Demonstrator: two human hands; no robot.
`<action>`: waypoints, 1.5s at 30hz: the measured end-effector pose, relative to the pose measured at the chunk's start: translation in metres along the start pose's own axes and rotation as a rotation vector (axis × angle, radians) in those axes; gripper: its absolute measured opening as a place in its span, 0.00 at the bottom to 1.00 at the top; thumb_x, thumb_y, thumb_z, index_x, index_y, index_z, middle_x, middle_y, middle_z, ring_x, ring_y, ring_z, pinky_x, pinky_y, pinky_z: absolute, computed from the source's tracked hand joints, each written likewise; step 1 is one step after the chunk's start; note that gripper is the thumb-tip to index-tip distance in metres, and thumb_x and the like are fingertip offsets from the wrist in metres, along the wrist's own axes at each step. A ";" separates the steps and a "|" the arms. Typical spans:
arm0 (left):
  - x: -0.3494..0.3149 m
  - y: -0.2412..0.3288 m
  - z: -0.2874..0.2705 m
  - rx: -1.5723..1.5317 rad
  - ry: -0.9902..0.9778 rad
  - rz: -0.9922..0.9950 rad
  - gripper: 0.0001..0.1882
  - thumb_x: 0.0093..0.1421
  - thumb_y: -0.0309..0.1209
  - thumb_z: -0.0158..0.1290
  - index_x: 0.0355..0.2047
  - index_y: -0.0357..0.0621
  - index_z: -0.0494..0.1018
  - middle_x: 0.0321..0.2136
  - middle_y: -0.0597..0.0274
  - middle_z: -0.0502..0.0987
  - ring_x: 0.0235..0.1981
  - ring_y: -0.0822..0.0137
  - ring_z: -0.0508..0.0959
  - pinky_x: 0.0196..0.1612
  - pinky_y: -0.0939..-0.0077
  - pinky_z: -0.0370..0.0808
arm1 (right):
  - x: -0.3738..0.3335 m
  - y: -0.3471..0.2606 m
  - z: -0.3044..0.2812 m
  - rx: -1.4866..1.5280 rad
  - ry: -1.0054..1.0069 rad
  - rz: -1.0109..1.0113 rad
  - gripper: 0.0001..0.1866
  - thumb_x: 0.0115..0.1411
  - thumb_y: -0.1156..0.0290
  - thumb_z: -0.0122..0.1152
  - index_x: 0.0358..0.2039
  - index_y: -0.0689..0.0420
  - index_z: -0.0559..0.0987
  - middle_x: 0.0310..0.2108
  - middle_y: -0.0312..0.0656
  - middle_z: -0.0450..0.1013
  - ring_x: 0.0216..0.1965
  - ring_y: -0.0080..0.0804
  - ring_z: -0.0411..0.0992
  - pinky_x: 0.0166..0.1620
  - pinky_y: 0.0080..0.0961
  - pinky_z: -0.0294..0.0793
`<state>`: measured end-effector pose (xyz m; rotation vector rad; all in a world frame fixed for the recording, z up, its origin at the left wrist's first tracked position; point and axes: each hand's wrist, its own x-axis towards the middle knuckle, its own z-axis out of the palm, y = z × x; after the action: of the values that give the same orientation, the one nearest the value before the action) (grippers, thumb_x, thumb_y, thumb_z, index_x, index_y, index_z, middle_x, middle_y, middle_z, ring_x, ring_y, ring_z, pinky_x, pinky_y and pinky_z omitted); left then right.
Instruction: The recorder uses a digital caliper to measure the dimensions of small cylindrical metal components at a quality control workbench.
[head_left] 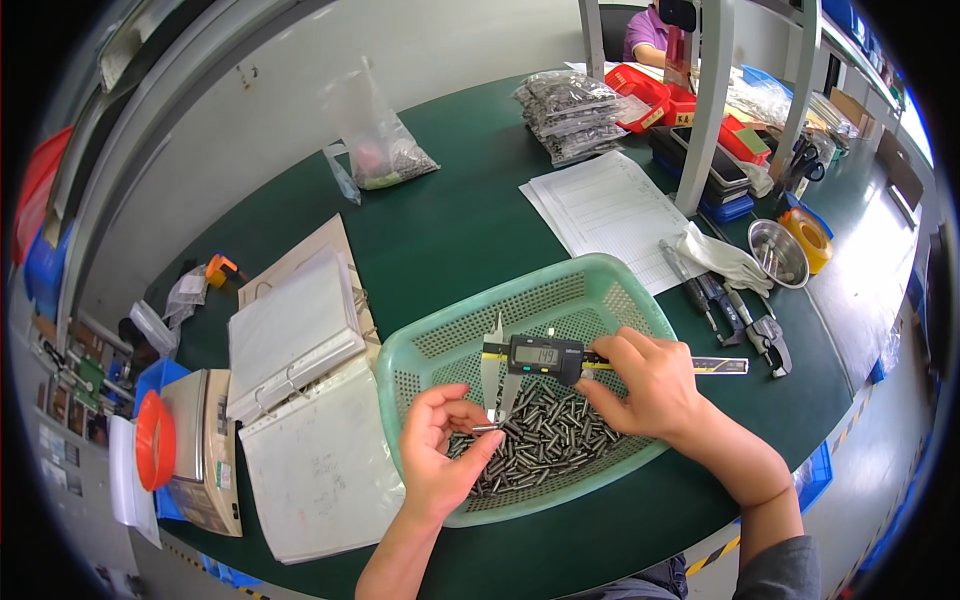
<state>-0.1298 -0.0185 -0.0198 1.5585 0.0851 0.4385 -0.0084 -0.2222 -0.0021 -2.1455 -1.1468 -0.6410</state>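
My right hand (648, 388) grips a digital caliper (545, 357) by its slider, with the beam sticking out to the right past the fingers. The caliper's jaws point down toward my left hand (437, 445), which pinches a small metal pin (486, 428) between thumb and fingers. The pin lies at the tips of the jaws; whether they touch it I cannot tell. Both hands are above a green plastic basket (400, 352) with perforated walls. Many short, shiny metal pins (545, 440) cover the basket's bottom.
An open ring binder (320, 490) lies left of the basket, beside a scale (205, 440) and an orange bowl (156, 440). Behind are a clear bag of parts (390, 150), stacked bags (570, 110) and paper sheets (600, 205). Measuring tools (725, 300) and a metal bowl (778, 252) sit right. Another person (648, 35) sits beyond.
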 end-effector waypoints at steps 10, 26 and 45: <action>0.000 0.003 -0.002 -0.046 -0.077 0.047 0.29 0.46 0.17 0.60 0.48 0.37 0.61 0.30 0.60 0.74 0.32 0.73 0.74 0.40 0.79 0.71 | 0.001 -0.001 -0.001 0.024 -0.026 -0.035 0.17 0.45 0.58 0.68 0.27 0.58 0.74 0.18 0.37 0.67 0.15 0.34 0.68 0.17 0.28 0.65; -0.008 0.004 0.003 1.100 -0.364 0.135 0.09 0.42 0.32 0.61 0.25 0.44 0.78 0.23 0.61 0.70 0.29 0.58 0.72 0.32 0.63 0.67 | -0.001 0.001 0.000 -0.104 0.017 0.036 0.16 0.45 0.60 0.68 0.26 0.57 0.74 0.17 0.36 0.66 0.14 0.34 0.68 0.16 0.27 0.65; 0.001 0.001 0.000 0.349 -0.001 0.217 0.04 0.52 0.20 0.55 0.29 0.33 0.74 0.27 0.58 0.74 0.27 0.70 0.74 0.32 0.80 0.72 | 0.001 0.003 0.000 0.069 -0.002 0.010 0.16 0.46 0.62 0.67 0.29 0.60 0.75 0.18 0.39 0.68 0.15 0.36 0.69 0.17 0.29 0.66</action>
<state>-0.1287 -0.0179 -0.0188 1.9208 -0.0102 0.6183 -0.0054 -0.2229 -0.0023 -2.0933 -1.1428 -0.5865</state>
